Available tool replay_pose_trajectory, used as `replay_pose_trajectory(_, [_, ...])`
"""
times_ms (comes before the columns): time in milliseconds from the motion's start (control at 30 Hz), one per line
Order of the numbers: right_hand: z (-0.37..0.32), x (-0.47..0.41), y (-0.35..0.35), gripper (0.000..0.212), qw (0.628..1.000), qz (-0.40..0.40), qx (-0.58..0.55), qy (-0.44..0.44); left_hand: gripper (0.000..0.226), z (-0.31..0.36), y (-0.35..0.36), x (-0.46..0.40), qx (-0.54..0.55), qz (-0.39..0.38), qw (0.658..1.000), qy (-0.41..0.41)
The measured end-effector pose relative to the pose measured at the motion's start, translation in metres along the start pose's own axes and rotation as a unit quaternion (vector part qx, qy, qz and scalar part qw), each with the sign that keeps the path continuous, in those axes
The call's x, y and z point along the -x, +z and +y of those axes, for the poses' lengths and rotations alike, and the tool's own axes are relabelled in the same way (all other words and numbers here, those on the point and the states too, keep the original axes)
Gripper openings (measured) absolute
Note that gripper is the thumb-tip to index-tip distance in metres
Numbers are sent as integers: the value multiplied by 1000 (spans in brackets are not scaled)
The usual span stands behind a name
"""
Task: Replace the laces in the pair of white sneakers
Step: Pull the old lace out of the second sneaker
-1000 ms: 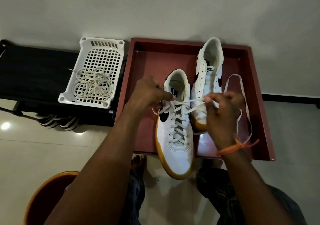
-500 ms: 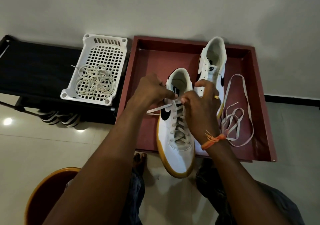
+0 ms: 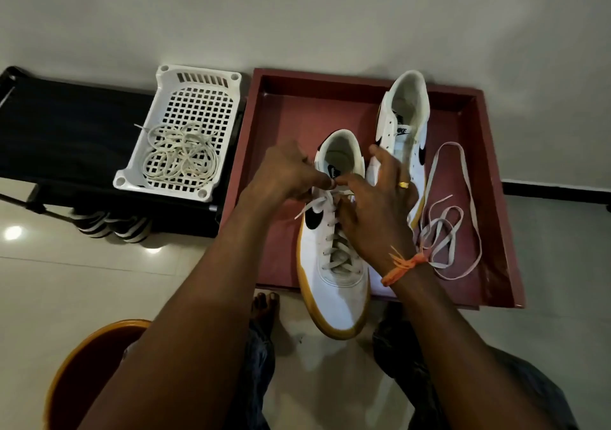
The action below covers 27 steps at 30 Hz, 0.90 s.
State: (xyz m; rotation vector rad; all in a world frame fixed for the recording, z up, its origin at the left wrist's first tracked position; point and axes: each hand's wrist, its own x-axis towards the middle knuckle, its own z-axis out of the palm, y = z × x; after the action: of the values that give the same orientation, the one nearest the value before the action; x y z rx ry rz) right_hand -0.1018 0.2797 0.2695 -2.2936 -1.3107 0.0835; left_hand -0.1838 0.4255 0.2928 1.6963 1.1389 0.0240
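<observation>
A white sneaker with a gum sole [image 3: 334, 294] lies half over the front rim of a dark red tray [image 3: 496, 264], laced with a pale lace [image 3: 334, 248]. My left hand [image 3: 287, 175] pinches the lace at the top eyelets. My right hand [image 3: 373, 208] meets it there, thumb and forefinger on the lace, other fingers spread. One lace end [image 3: 309, 206] sticks out to the left under my left hand. The second sneaker [image 3: 405, 132] lies unlaced at the back of the tray. A loose lace [image 3: 456, 218] lies in loops to its right.
A white plastic basket [image 3: 198, 99] holding a tangle of old laces [image 3: 180, 155] sits on a black rack [image 3: 66, 132] on the left. Striped shoes [image 3: 109, 228] stand under the rack. An orange stool rim [image 3: 76, 363] is at lower left. My knees and bare foot are below.
My right hand has let the loose lace drop into the tray and moved left to the top of the near sneaker, meeting my left hand at the eyelets.
</observation>
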Motion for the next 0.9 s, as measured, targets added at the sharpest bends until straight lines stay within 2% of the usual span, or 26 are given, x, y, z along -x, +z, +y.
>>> replay_pose_trajectory(133, [0, -3, 3, 9, 999, -8, 13, 30, 31, 1, -1, -1, -6, -3, 1000, 0])
replay_pose_trajectory(300, [-5, 0, 0, 6, 999, 16, 43, 2, 31, 2, -1, 2, -5, -3, 1000, -2])
replay_pose_trajectory(433, [19, -7, -19, 8, 992, 86, -20, 85, 36, 3, -2, 1, 16, 0, 1000, -17])
replay_pose_trajectory(533, [44, -1, -34, 7, 983, 67, -93, 145, 39, 2, -1, 2, 7, 3, 1000, -21])
replay_pose_trajectory(633, [53, 20, -39, 10, 971, 24, -135, 197, 31, 6, 2, 6, -41, 40, 998, 32])
replay_pose_trajectory(700, [54, 32, -34, 10, 959, 37, -153, 236, 28, 10, 3, 9, -126, 62, 985, 97])
replay_pose_trajectory(733, [53, 36, -33, 10, 952, 44, -165, 255, 23, 12, 6, 12, -153, 44, 980, 121])
replay_pose_trajectory(767, [48, 39, -31, 13, 944, 40, -178, 274, 17, 13, 9, 13, -175, 10, 975, 137])
replay_pose_trajectory(833, [35, 46, -28, 34, 943, 7, -177, 282, 9, 13, 18, 15, -236, -41, 960, 147])
replay_pose_trajectory(900, [18, 58, -25, 56, 964, 8, -140, 226, 18, 11, 25, 15, -273, -62, 949, 148])
